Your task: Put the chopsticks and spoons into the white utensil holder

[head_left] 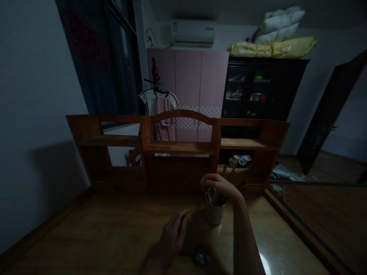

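Note:
A pale cup stands upright on the wooden table, holding several long sticks and some shiny metal utensils. My right hand arches over its mouth, fingers bent down and closed near the metal pieces; what they grip is too dark to make out. To the left of the cup, my left hand hovers low at the tabletop with its fingers stretched forward and nothing in them. Closer to me, dark shiny spoon-like pieces lie on the table, just right of my left wrist.
A wooden shelf unit runs along the table's far edge, close behind the cup. The wooden tabletop has a raised rim on the right. A wall borders the left side. The room is dim.

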Motion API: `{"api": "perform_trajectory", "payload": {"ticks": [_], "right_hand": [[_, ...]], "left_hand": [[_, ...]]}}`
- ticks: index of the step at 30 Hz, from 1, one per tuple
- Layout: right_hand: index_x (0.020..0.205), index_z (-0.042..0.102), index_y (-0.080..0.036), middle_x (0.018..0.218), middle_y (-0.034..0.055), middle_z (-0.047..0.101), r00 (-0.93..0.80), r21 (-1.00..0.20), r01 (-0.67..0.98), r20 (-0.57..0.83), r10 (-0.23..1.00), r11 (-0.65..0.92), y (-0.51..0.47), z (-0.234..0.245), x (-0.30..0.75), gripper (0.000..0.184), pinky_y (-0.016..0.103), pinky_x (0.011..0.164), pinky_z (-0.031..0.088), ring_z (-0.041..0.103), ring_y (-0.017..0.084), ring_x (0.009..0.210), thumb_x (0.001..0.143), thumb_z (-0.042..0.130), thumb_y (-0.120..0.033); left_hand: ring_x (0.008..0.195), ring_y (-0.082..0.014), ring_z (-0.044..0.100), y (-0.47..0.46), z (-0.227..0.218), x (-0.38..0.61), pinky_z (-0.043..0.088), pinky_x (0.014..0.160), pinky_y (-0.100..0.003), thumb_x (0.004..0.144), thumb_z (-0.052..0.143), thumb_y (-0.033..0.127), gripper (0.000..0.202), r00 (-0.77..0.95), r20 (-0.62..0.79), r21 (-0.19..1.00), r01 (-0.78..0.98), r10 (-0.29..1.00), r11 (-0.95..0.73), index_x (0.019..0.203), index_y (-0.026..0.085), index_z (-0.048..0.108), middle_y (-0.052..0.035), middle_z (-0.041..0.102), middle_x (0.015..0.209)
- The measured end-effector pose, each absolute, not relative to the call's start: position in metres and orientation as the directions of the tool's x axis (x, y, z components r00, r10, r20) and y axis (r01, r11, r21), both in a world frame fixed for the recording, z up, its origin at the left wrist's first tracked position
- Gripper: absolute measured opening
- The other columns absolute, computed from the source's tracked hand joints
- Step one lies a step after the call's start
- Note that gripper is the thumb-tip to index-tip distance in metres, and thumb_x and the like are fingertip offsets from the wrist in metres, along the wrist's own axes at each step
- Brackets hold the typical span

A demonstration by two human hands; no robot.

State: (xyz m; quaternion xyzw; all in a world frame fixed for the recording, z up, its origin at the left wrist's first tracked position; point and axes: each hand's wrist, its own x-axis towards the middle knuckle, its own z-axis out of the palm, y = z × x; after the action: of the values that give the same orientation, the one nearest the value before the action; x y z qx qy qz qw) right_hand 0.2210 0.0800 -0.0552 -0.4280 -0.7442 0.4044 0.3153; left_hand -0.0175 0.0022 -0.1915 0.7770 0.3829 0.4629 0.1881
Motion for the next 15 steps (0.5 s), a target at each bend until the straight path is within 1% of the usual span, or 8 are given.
{"api": "perform_trajectory", "payload": {"ticks": [3,4,8,12,15], "right_hand": [[0.097,0.066,-0.016,0.084,0.0043,0.069,-0.405,-0.848,0.411,0.159,0.901,0.335,0.077,-0.052,0.221,0.028,0.022,0.061,0.046,0.061,0.015,0.073,0.086,0.054,-0.039],[0.098,0.066,-0.016,0.084,0.0044,0.069,-0.398,-0.843,0.418,0.165,0.902,0.339,0.076,-0.051,0.22,0.029,0.022,0.061,0.045,0.06,0.015,0.072,0.086,0.055,-0.04],[0.099,0.065,-0.016,0.083,0.0044,0.069,-0.38,-0.837,0.459,0.119,0.917,0.298,0.075,-0.051,0.222,0.035,0.021,0.054,0.043,0.058,0.012,0.059,0.087,0.054,-0.047],[0.09,0.067,-0.016,0.075,0.0042,0.068,-0.322,-0.764,0.588,0.083,0.943,0.268,0.071,-0.051,0.224,0.038,0.022,0.049,0.041,0.057,0.013,0.054,0.086,0.053,-0.051],[0.084,0.067,-0.016,0.07,0.0037,0.066,-0.261,-0.7,0.656,0.139,0.955,0.281,0.063,-0.043,0.224,0.037,0.022,0.05,0.04,0.059,0.014,0.055,0.087,0.052,-0.049]], "left_hand": [[0.114,-0.0163,0.055,0.003,-0.194,-0.017,0.045,0.098,-0.03,0.099,0.038,0.023,0.029,0.273,0.583,0.643,0.42,0.765,-0.64,0.126,0.028,0.047,-0.0034,0.058,0.122],[0.114,-0.0165,0.055,0.003,-0.194,-0.017,0.046,0.098,-0.03,0.099,0.038,0.023,0.029,0.271,0.581,0.645,0.421,0.767,-0.638,0.126,0.027,0.047,-0.0035,0.059,0.122],[0.109,-0.0174,0.058,0.004,-0.194,-0.016,0.048,0.095,-0.031,0.098,0.039,0.024,0.028,0.284,0.569,0.647,0.426,0.772,-0.633,0.125,0.027,0.048,-0.0048,0.06,0.119],[0.107,-0.0189,0.059,0.005,-0.195,-0.015,0.048,0.095,-0.033,0.098,0.039,0.025,0.028,0.34,0.556,0.625,0.43,0.759,-0.651,0.124,0.025,0.049,-0.0071,0.06,0.117],[0.107,-0.0189,0.058,0.006,-0.195,-0.014,0.048,0.094,-0.033,0.099,0.038,0.025,0.027,0.352,0.549,0.625,0.429,0.758,-0.652,0.124,0.025,0.049,-0.0069,0.06,0.116]]}}
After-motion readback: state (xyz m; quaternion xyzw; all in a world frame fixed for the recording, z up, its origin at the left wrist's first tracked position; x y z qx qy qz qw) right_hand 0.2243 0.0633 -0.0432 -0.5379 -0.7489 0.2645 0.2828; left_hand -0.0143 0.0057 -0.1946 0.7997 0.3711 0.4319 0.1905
